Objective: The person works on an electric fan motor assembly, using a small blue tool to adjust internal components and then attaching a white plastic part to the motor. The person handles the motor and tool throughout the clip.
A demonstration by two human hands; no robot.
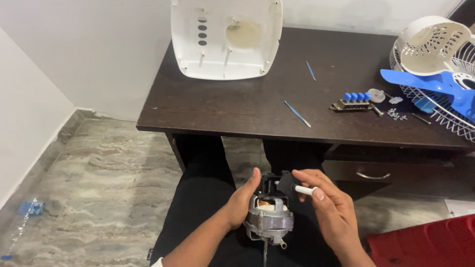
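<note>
A small grey metal fan motor with copper windings rests over my lap. My left hand grips its left side, thumb up along the casing. My right hand pinches a white knob shaft that sticks out of a black gear box on top of the motor. A thin shaft points down from the motor's lower end.
A dark wooden desk holds a white fan housing, two thin blue sticks, a blue-button switch block, loose screws, a wire grille with a blue blade. A red object lies at lower right.
</note>
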